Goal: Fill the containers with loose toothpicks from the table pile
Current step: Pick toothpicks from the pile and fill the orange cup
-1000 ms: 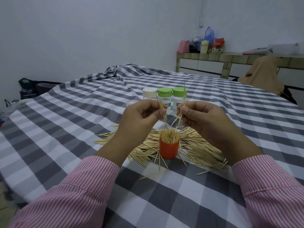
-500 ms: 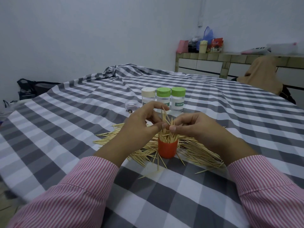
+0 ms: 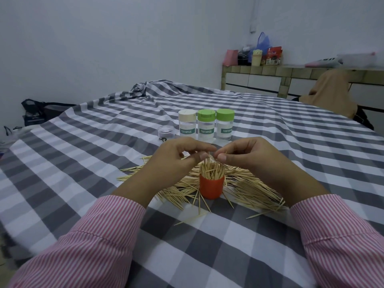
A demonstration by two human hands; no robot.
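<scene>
— What has moved since a second ago?
— Both hands have dropped from chest height onto the orange container (image 3: 212,187), which stands packed with upright toothpicks (image 3: 212,170) in the loose toothpick pile (image 3: 249,183) on the checked tabletop (image 3: 104,146).
— And the hands?
— The left hand (image 3: 178,156) and right hand (image 3: 247,156) meet above it, fingers curled, pinching toothpick tips. Three lidded toothpick bottles (image 3: 205,125) stand behind.
</scene>
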